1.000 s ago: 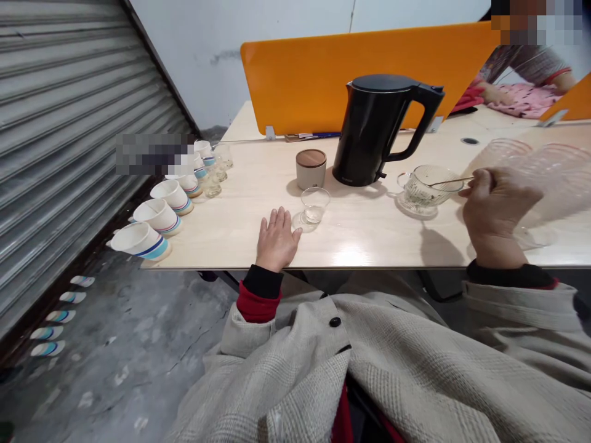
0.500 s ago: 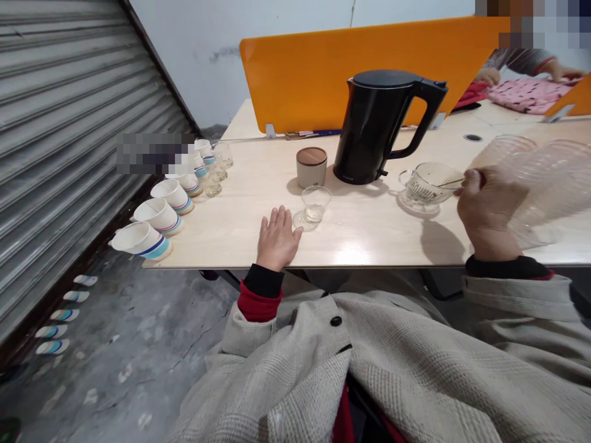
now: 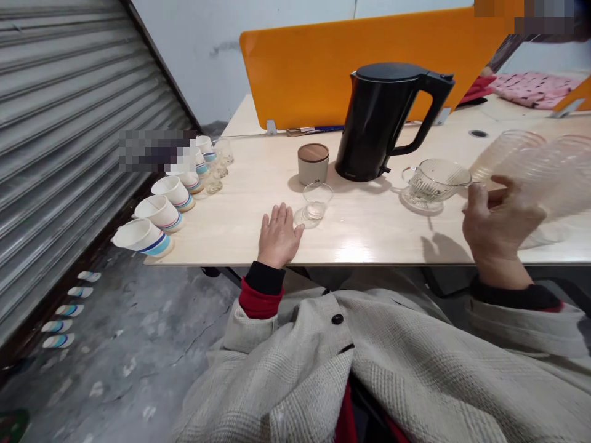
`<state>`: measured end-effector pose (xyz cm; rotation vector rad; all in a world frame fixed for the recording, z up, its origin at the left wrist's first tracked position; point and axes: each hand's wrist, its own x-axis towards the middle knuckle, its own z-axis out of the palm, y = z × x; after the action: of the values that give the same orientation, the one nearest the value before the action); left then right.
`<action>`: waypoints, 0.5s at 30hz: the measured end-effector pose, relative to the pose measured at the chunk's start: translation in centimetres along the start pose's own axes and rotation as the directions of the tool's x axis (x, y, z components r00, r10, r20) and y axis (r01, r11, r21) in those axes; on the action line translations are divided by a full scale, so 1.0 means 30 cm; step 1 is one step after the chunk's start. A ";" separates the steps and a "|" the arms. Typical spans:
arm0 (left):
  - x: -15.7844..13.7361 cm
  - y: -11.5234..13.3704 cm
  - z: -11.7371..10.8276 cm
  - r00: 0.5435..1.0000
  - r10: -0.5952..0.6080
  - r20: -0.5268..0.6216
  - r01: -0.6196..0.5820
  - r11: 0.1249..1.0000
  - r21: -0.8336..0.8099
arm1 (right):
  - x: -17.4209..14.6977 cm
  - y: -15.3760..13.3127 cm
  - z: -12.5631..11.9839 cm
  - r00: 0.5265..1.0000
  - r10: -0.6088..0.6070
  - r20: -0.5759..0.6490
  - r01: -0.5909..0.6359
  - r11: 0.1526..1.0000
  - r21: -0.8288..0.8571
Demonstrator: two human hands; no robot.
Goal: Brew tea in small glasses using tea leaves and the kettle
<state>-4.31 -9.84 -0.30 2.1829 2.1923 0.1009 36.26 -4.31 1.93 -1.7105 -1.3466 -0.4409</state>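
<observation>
Nine o'clock (dial centred on small clear cup): see paper cups in a row along the table edge, probably parked out of elbow range. Eight: left hand laid palm down, holding nothing, with fingers slightly apart and thumb just beside the small cup's base; likely flat for support. Centre: small clear cup, upright, near enough for that hand's reach. Twelve: lidded canister, covered, presumably against spills. One: black kettle, grip turned to three, apparently to suit the right side. Toward three: ribbed glass cup, upright, handle to nine; contents too faint to tell. Three: right hand raised just beside that rim, with thumb and fingers curled; cannot tell whether clamped on anything. Beyond, at its two o'clock: clear plastic cups, nested, perhaps to save room.
</observation>
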 end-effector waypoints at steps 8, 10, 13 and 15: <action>0.000 -0.001 0.003 1.000 -0.003 -0.013 0.003 1.000 -0.003 | -0.122 -0.155 -0.037 0.996 -0.063 0.060 0.047 0.970 0.239; 0.001 -0.002 0.004 1.000 -0.002 -0.021 0.001 1.000 -0.010 | -0.165 -0.201 -0.024 0.972 -0.099 0.213 0.030 0.952 0.306; 0.004 -0.006 0.007 1.000 0.002 -0.027 -0.003 1.000 -0.019 | -0.238 -0.259 -0.001 0.882 -0.195 0.429 0.036 0.936 0.351; 0.006 -0.008 0.009 1.000 0.001 -0.028 -0.002 1.000 -0.023 | -0.274 -0.283 0.013 0.819 -0.271 0.506 0.077 0.925 0.372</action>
<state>-4.53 -9.66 -0.57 2.1846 2.1922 0.1569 25.62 -8.73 -0.70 -1.4746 -1.8828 0.2109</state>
